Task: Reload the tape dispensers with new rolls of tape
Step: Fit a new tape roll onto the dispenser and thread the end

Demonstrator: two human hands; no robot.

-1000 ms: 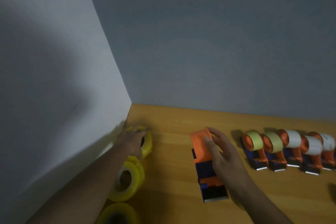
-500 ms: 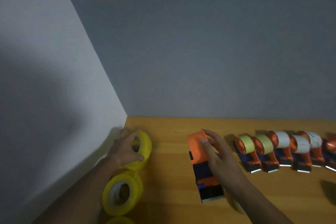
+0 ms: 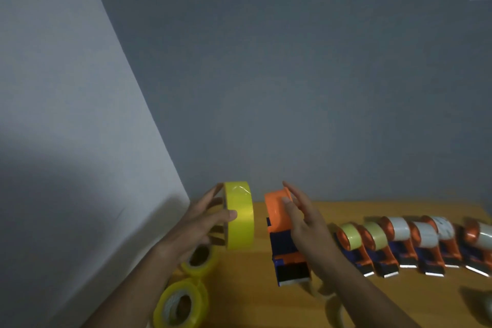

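My left hand grips a yellow tape roll upright, lifted above the wooden table, thumb across its rim and fingers behind it. Just to its right stands an orange and blue tape dispenser with an empty orange hub facing the roll. My right hand holds the dispenser from its right side, thumb on the hub and fingers stretched behind it. A small gap separates roll and hub.
Two more yellow tape rolls lie by the left wall, below my left arm. A row of several loaded orange dispensers stands along the right. Pale empty cores lie near my right forearm.
My left hand has lifted the yellow roll off the table and carried it right, up to the dispenser's hub. My right hand keeps its hold on the dispenser.
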